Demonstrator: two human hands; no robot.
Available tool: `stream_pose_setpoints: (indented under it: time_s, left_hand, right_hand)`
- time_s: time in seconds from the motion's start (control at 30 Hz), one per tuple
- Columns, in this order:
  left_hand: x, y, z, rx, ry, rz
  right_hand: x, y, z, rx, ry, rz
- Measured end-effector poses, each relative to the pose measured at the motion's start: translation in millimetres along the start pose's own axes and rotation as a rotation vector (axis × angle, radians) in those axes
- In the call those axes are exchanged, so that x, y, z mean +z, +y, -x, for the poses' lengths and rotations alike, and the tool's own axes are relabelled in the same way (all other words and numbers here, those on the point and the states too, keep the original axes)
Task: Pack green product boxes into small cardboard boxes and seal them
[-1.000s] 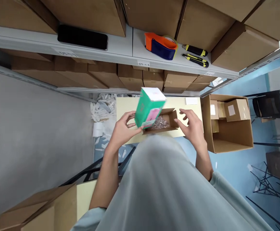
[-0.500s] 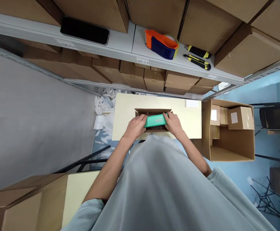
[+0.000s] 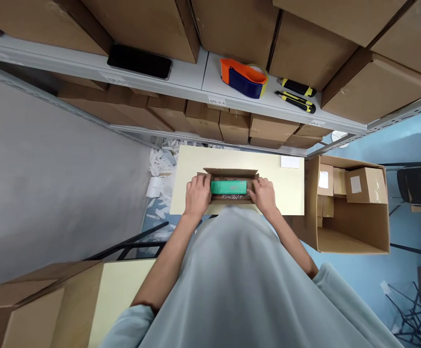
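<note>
An open cardboard box (image 3: 231, 172) rests on the pale yellow tabletop in front of me, its flaps folded out. Inside lies a slim green box (image 3: 228, 187), level and lengthwise, on clear bubble wrap (image 3: 232, 196). My left hand (image 3: 198, 193) is at the cardboard box's left end, fingers closed over the small flap there. At the opposite end, my right hand (image 3: 263, 193) holds the right flap between thumb and fingers. Neither hand grips the green box.
Right of the table (image 3: 286, 193) stands a large carton (image 3: 351, 237) with several small boxes. On the shelf above lie a phone (image 3: 140, 61), an orange-and-blue tape dispenser (image 3: 245, 77) and two utility knives (image 3: 296, 95). A white label (image 3: 289, 162) lies on the table's far right corner.
Both hands have let go of the green box, which now sits down inside the cardboard box. They have moved apart to the box's two ends.
</note>
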State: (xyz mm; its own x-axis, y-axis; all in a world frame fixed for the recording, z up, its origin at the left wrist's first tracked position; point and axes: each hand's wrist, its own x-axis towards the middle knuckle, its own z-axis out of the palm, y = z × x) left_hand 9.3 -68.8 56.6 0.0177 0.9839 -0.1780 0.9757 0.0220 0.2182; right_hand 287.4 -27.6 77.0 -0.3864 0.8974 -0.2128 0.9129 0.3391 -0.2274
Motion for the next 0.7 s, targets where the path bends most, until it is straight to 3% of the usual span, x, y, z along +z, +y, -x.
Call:
stream_pose_setpoints:
  time_s: [0.1, 0.23, 0.53, 0.7]
  left_hand:
    - [-5.7, -5.4, 16.0, -0.178, 0.121, 0.037]
    - [-2.7, -9.9, 30.6, -0.318, 0.142, 0.106]
    - [-1.8, 1.8, 42.7, -0.359, 0.114, 0.117]
    - [-9.4, -0.5, 78.8, -0.372, 0.133, 0.137]
  right_hand:
    - [0.3, 19.2, 19.0, 0.123, 0.096, -0.099]
    - [11.2, 32.1, 32.6, 0.163, 0.060, -0.191]
    - [16.2, 34.2, 36.1, 0.165, 0.009, -0.201]
    - [14.9, 13.9, 50.9, 0.143, 0.049, -0.208]
